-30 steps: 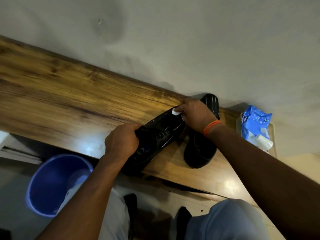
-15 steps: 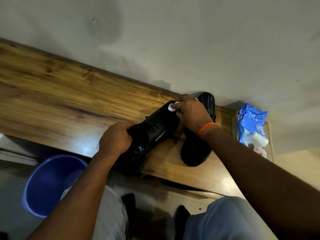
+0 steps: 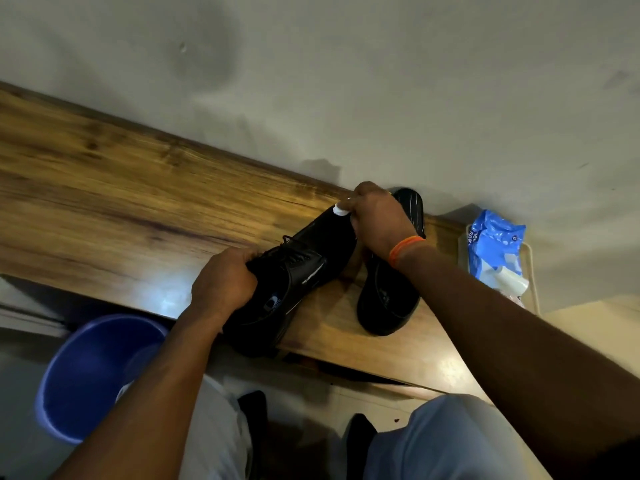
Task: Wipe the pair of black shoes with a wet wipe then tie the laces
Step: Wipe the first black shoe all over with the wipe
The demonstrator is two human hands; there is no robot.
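Below the near edge of the tabletop (image 3: 104, 209), at the far left, a blue bucket (image 3: 86, 372) stands on the floor; its inside is in shadow and what it holds cannot be told.

Across the near edge of the wooden tabletop lies the laced black shoe (image 3: 298, 278), smooth and glossy, its heel hanging out past the edge and its toe pointing toward the far edge by the wall. Thin black laces run over the eyelets, and a pale printed mark shows on the insole inside the opening. The left hand (image 3: 225, 282) grips this shoe at the collar, fingers curled around the rim of the opening. The right hand (image 3: 375, 216), with an orange band (image 3: 405, 249) at the wrist, pinches a small wad of white wet wipe (image 3: 340, 210) and presses it against the toe of the shoe.

Just beside it to the right, the second black shoe (image 3: 388, 299) lies on the tabletop, heel toward the near edge, its far part partly hidden behind the right wrist; pale stripes show there.

Past the right end of the tabletop, against the wall, a pale tray (image 3: 535, 285) holds a crumpled blue wipes pack (image 3: 491, 240), with a white sheet (image 3: 509, 277) showing at its lower end.
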